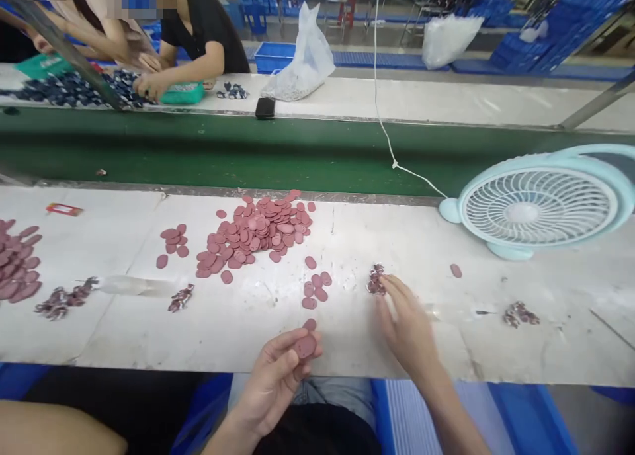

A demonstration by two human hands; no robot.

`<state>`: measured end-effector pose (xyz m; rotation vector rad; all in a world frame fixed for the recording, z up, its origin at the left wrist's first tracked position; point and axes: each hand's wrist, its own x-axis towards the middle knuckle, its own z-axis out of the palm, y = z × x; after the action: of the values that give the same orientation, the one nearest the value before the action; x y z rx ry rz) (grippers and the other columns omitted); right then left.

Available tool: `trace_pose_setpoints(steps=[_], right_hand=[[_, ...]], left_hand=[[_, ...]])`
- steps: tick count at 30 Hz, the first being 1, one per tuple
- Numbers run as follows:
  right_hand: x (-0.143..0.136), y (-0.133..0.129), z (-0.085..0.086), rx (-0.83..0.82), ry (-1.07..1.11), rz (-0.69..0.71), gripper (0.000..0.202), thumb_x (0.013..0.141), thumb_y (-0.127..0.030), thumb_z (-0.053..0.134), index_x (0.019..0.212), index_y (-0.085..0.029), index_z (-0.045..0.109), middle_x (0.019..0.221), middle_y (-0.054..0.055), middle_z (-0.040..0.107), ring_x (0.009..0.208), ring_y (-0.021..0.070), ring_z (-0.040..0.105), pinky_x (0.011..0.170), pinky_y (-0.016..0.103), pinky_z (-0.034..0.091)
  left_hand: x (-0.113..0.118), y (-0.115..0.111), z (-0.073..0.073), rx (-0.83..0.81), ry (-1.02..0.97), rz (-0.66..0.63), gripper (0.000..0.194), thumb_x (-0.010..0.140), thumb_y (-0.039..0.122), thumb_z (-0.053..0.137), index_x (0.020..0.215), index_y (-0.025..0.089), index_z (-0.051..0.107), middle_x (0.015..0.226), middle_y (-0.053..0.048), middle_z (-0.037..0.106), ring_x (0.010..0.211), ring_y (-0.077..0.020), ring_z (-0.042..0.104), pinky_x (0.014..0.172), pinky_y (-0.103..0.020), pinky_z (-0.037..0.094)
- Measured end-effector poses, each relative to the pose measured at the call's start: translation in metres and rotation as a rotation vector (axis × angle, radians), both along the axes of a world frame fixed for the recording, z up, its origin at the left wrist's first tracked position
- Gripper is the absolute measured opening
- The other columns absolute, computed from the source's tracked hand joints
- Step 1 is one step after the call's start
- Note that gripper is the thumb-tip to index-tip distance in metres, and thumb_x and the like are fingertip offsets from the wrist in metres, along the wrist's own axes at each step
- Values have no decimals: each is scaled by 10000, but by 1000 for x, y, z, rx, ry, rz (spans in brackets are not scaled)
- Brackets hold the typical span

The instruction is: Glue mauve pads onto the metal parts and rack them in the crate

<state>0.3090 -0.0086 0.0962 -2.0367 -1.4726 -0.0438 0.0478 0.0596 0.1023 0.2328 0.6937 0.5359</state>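
My left hand [285, 369] pinches a reddish oval piece [305, 346] over the table's front edge. Just beyond it another oval [310, 325] shows behind the fingertips. My right hand [404, 319] has its fingertips at a small heap of shiny brownish metallic parts [376, 278]; its fingers are slightly blurred, and whether they grip a part cannot be seen. Between the hands and a little farther back lie several loose ovals [316, 289]. A large pile of the same ovals [258, 230] spreads over the middle of the white-covered table [268, 323].
A light blue fan [536, 207] stands at the right, its white cord [380, 98] running upward. More metallic parts [520, 315] lie at right and left [64, 299]. Another oval pile [17, 263] is far left. Across the green channel [248, 154], people work at another table [421, 101].
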Motion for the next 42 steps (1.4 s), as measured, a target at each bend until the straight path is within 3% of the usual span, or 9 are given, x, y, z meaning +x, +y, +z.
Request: trace_pose_setpoints(steps=[5,12,16,19,22,26,30,34,42], right_hand=[[-9,2,-16,-330,-208,0,628,984,-320,435,1549,-149,222,1605,134,300,1505,331,204,1180,565,340],[-41,-20,9,-509,-281,98,644,946,-463,488,1533,-284,292,1644,71,199,1512,427,77,1126,684,324],[-3,9,25,-365,-298,93,449,960,-205,434,1406,-204,486,1548,112,391,1470,322,284,1166,543,363],[35,45,24,-424,-316,158,476,902,-31,382,1327,-151,557,1454,138,509,1358,274,450,1143,453,415],[56,66,22,-490,-288,205,404,888,-37,432,1197,-190,641,1296,99,643,1187,252,595,1018,398,522],[48,55,39,-442,-225,95,218,930,-168,481,1042,-170,668,1074,104,708,896,218,696,834,364,592],[0,16,75,-260,364,-51,144,900,-311,622,1013,-231,665,1002,50,729,865,182,719,755,286,615],[-61,-16,94,-225,1027,83,104,837,-280,710,940,-287,725,950,26,751,862,193,733,720,281,639],[-91,-29,82,-208,1218,-33,126,827,-288,725,952,-286,744,906,28,771,793,185,732,709,303,647]], left_hand=[[-6,6,-3,5,29,-26,285,758,223,814,1036,186,765,1169,-124,746,997,-211,733,703,-166,578],[-8,14,0,-13,72,-41,284,791,241,785,1067,186,753,1245,-133,710,1002,-200,725,714,-178,575],[-6,17,1,-3,67,-55,275,810,249,767,1074,177,750,1236,-149,712,1005,-192,720,719,-169,565],[-4,18,3,22,54,-70,268,816,255,760,1070,171,752,1212,-153,722,969,-191,726,703,-173,563],[-4,17,5,32,25,-68,270,807,250,766,1064,169,755,1179,-149,737,905,-188,734,673,-183,562],[-2,13,6,13,4,-45,258,794,229,777,1046,175,762,1179,-141,738,904,-188,735,676,-186,559],[6,7,6,-2,-20,-57,249,762,203,802,1009,196,772,1139,-113,758,927,-202,739,698,-198,555],[17,0,10,47,-53,-108,283,711,205,843,986,214,774,1088,-83,777,938,-205,735,723,-224,554],[27,-10,15,139,-106,-149,232,685,157,853,880,195,733,1070,-62,780,886,-174,724,823,-303,542]])
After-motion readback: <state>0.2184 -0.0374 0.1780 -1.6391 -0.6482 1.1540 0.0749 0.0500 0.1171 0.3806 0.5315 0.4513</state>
